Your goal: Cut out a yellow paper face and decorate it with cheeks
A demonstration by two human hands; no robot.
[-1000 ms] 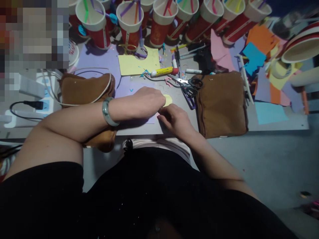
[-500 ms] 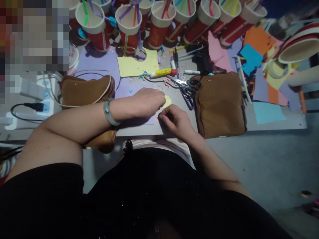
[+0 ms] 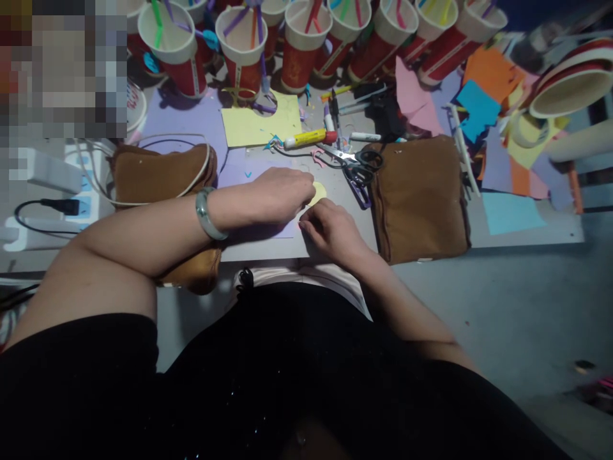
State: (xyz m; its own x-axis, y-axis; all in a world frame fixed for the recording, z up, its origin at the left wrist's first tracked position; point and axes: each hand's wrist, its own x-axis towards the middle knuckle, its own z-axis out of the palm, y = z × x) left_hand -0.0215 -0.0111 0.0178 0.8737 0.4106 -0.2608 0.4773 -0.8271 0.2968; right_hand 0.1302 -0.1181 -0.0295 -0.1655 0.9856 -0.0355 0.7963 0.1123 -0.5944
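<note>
My left hand, with a bracelet at the wrist, has its fingers curled at the edge of a small yellow paper piece. Just right of it and nearer to me, my right hand is closed in a pinch; a tiny pinkish bit shows by its fingertips, too small to name. Purple paper lies partly under my left hand. Scissors with black handles rest beyond my right hand, beside a yellow glue tube. My fingers hide what they hold, if anything.
Red paper cups with coloured straws line the back. A brown pouch lies on the right, another brown pouch under a white cable on the left. Colourful paper scraps pile at the right, a power strip at the left.
The whole view has shifted slightly, so things appear a little further left. Both hands stay close together at the yellow paper piece, with only slight finger movement.
</note>
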